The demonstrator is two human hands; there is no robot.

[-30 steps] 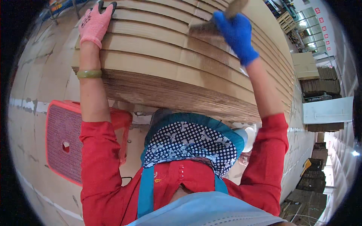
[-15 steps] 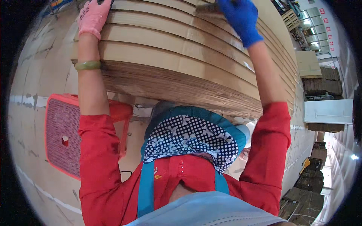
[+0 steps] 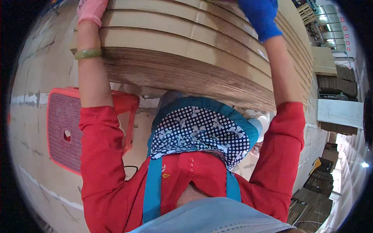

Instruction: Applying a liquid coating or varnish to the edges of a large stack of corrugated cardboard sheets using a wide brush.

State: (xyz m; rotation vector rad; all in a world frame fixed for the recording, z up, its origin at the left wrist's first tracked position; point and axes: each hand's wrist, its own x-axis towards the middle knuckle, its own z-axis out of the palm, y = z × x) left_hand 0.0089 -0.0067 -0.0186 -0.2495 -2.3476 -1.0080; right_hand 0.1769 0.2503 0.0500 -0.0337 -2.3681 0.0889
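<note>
A thick stack of brown cardboard sheets point(image 3: 155, 39) lies before me, its upper sheets fanned so their edges form steps. At the stack's far left, my left hand point(image 3: 92, 12) in a pink glove rests along the sheets' side; its fingers are cut off by the upper edge. My right hand point(image 3: 261, 18), in a blue glove, is over the right part of the fanned sheets. It is closed on what looks like a wide brush point(image 3: 224, 1), mostly out of view now. A darker, shiny wet band point(image 3: 219, 37) runs across the steps near it.
A red plastic stool point(image 3: 64, 132) stands on the floor at left, beside my left arm. Further right are a white box-like block point(image 3: 340, 112), more cardboard stacks point(image 3: 338, 81) and a wooden pallet point(image 3: 305, 14). Dark flattened piles point(image 3: 316, 206) lie at the lower right.
Both hands have moved farther away, toward the upper edge, and the right hand also a little to the right. The brush has mostly left the view.
</note>
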